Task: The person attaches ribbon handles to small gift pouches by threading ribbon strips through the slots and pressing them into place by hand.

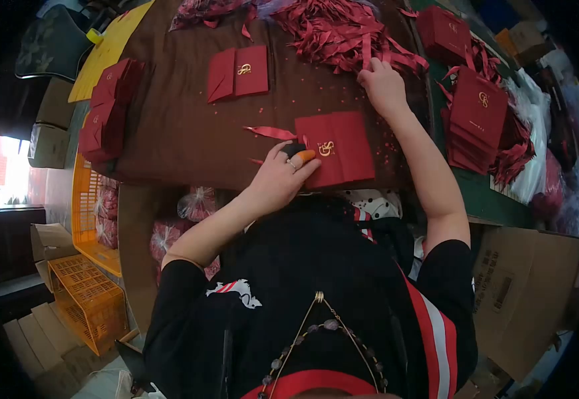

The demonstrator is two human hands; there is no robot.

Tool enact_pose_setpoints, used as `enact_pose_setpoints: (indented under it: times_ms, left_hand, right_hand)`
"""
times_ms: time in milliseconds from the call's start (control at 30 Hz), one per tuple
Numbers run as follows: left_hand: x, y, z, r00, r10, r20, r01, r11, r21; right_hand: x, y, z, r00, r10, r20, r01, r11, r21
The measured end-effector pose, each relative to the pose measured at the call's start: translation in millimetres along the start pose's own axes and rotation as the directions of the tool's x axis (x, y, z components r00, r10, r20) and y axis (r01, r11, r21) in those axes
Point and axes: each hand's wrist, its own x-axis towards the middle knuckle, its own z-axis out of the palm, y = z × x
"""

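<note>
Nearest me, a red folder with a gold monogram (350, 149) lies flat at the near edge of the brown-covered table (176, 156). My left hand (281, 174) rests on its left edge, fingers bent; one finger wears an orange finger cot (302, 158). Whether these fingers pinch the folder or only press it, I cannot tell. A loose ribbon end (271, 132) extends leftward from beside them. I judge this piece partway done: ribbon shows on its left side, none on its right.

Farther out, my right hand (386, 90) is at the near edge of the red ribbon heap (332, 33), thumb and fingers closed on a ribbon strand (367, 48). Many ribbons remain in the heap.

Left of the heap, a second red folder (251, 70) lies flat, with no ribbon visible on it. At far left stand stacked red folders (101, 132); their ribbon state is not discernible. On the right, a pile of red bags (477, 110) has ribbons beside it, apparently finished pieces; I cannot confirm the count.
</note>
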Motion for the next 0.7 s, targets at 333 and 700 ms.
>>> enact_pose_setpoints:
  times_ms: [333,700]
  left_hand:
    - [-9.1,-7.6,-53.6,0.824,-0.251,-0.508,0.063,0.931,-0.359]
    - [48.8,-36.5,-15.7,0.818,-0.437,-0.373,0.463,0.886,-0.024]
  right_hand:
    - [-38.7,-56.4,-121.6,0.803,-0.094,-0.589,0.385,0.835,0.392]
    - [-54.7,-93.0,-115.4,0.941,0.189,-0.281,0.097,0.645,0.758]
